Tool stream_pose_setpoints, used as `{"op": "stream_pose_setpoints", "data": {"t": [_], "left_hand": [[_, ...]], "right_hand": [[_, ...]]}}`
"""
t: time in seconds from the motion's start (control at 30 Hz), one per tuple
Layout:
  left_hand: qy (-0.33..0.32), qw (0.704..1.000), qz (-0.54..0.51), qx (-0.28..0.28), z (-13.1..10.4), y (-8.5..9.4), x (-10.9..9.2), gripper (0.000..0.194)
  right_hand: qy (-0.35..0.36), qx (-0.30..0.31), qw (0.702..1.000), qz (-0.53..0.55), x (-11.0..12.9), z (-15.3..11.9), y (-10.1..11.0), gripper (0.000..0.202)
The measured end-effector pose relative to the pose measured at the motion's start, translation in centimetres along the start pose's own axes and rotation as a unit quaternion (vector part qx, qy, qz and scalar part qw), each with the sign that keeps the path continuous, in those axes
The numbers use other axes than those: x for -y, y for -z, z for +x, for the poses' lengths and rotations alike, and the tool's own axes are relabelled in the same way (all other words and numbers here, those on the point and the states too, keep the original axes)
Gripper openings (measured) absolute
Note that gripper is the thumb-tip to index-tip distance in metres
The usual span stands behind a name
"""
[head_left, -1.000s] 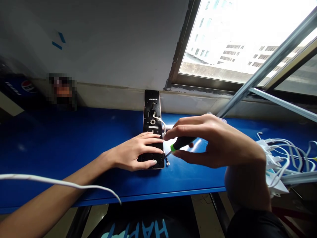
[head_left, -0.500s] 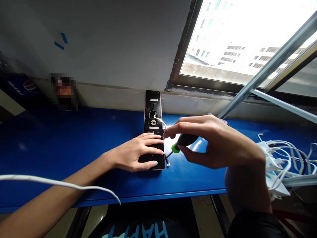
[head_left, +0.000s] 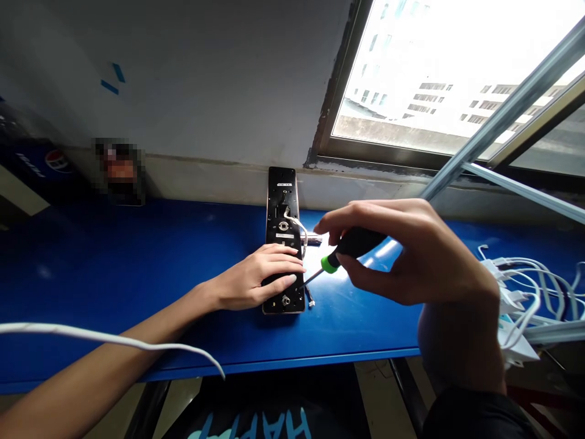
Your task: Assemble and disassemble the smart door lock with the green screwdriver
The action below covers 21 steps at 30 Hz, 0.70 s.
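A long black panel, which looks like the back of a smart door lock, lies lengthwise on the blue table. My left hand rests flat across its lower half, fingers stretched out and covering part of it. In my right hand is a screwdriver with a black and green handle, closed in the fingers. Its tip points down at the panel's lower right edge; whether it sits in a screw I cannot tell. A white cable comes out of the panel's middle.
Beside the panel lie a shiny metal cylinder and a small white connector on a dark wire. White adapters and cables crowd the right. A loose white cable crosses above my left forearm. A metal bar slants before the window.
My right hand and the screwdriver have shifted slightly right and the screwdriver tip up a little. My left thumb has moved up, uncovering a round metal fitting near the panel's lower end.
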State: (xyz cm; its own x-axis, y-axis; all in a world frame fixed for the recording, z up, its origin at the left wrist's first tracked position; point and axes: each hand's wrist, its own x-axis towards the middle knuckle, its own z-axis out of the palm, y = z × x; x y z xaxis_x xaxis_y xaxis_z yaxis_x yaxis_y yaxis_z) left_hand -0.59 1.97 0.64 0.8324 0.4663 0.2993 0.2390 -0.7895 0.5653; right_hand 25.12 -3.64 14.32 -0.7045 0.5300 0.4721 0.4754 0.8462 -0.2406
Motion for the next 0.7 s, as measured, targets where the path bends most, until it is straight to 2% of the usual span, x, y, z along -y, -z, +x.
{"op": "stream_pose_setpoints", "data": {"t": [0.1,0.17,0.4,0.6,0.7], "left_hand": [[0.024,0.997,-0.049,-0.052,0.0,-0.6,0.0,0.033],[0.029,0.993,-0.086,-0.077,0.0,-0.9,-0.1,0.030],[0.001,0.975,-0.128,-0.179,0.4,-1.8,0.7,0.012],[-0.050,0.980,-0.079,-0.176,0.3,-1.8,1.4,0.008],[-0.068,0.984,-0.044,-0.156,0.2,-1.5,1.6,0.010]], "right_hand": [[0.010,-0.064,0.997,-0.040,0.0,0.1,0.2,0.031],[0.011,-0.086,0.995,-0.048,-0.1,0.1,0.2,0.031],[0.002,-0.091,0.994,-0.054,-0.5,0.0,0.2,0.034],[-0.005,-0.069,0.996,-0.059,-0.5,-0.1,0.6,0.032],[-0.019,-0.029,0.997,-0.065,-0.5,-0.3,1.0,0.032]]}}
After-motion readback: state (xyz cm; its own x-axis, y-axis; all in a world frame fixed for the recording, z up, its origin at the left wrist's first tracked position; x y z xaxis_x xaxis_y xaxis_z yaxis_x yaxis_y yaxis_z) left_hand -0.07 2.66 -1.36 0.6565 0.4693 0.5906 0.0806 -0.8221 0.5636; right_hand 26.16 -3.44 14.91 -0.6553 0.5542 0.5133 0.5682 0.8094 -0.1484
